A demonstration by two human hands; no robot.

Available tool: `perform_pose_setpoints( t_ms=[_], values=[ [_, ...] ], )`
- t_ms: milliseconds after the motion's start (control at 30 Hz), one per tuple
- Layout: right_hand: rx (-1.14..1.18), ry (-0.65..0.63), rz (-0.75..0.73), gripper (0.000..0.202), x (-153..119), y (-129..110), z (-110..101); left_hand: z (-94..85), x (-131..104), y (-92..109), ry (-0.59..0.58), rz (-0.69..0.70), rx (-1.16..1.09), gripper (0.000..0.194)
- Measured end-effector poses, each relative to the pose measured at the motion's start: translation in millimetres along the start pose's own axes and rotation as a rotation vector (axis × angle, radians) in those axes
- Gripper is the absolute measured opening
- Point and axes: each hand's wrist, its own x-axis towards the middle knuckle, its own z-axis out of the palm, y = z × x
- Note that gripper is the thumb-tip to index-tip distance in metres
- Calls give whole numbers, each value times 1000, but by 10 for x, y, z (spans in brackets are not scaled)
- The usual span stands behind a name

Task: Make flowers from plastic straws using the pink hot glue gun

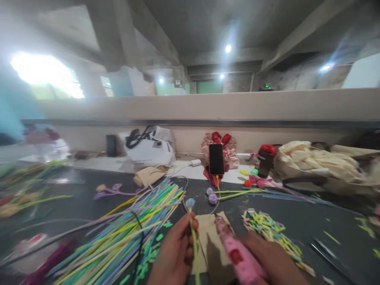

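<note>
My left hand (177,247) pinches a yellow-green stem (195,253) that stands up between thumb and fingers, topped by a blue-purple fuzzy ball (190,203). In my right hand (267,253) is a pink glue gun (237,253), its nozzle pointing forward and slightly left, apart from the stem. Under and between the hands lies a piece of brown cardboard (209,229). Beyond it rest two purple balls (212,198) on yellow-green stems.
Long coloured stems (118,237) spread at the left, with green cut bits beside them. Short coloured pieces (264,223) and metal tweezers (329,257) lie right. Behind stand a phone (216,159), a white bag (151,146), a dark red-lidded bottle (266,160) and a cream cloth bag (320,166).
</note>
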Motion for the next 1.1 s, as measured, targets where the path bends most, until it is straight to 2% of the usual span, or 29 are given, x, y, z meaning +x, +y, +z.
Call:
perform_pose_setpoints(
  t_ms=[33,100,167,267,367,467,500,533,600,667,733,833,933,1100],
  values=[
    [-77,-67,0,28,-25,18,7,0,-5,44,24,11,-40,12],
    [-209,-141,-15,26,-36,56,62,-9,8,96,-18,3,-56,10],
    [-255,-131,-42,26,-27,92,158,-20,27,98,-45,-11,-57,8],
    [-265,-100,-50,25,-19,108,292,-27,36,41,-5,-24,-37,8],
    [-255,-121,-58,30,-15,41,278,-23,33,-26,13,-44,-18,10],
    [-209,-111,-77,40,-32,-61,17,-15,35,-62,29,-56,12,9],
    [-179,-89,-62,36,-52,-74,-117,-10,36,-67,48,-59,27,8],
    [-143,-63,-25,20,-81,-66,-261,-6,37,-70,63,-69,42,8],
    [-97,32,47,13,-167,20,-536,3,31,-78,50,-96,46,7],
    [-104,35,188,17,-279,176,-728,15,14,-92,42,-107,48,7],
    [-141,-15,292,19,-395,336,-797,37,-15,-115,54,-118,66,7],
    [-169,-59,382,16,-524,470,-712,90,-65,-150,74,-138,101,10],
    [-179,-59,431,8,-557,487,-555,127,-96,-175,98,-119,126,10],
    [-164,-28,435,11,-500,542,-446,85,-84,-209,10,-95,108,4]
  ],
)
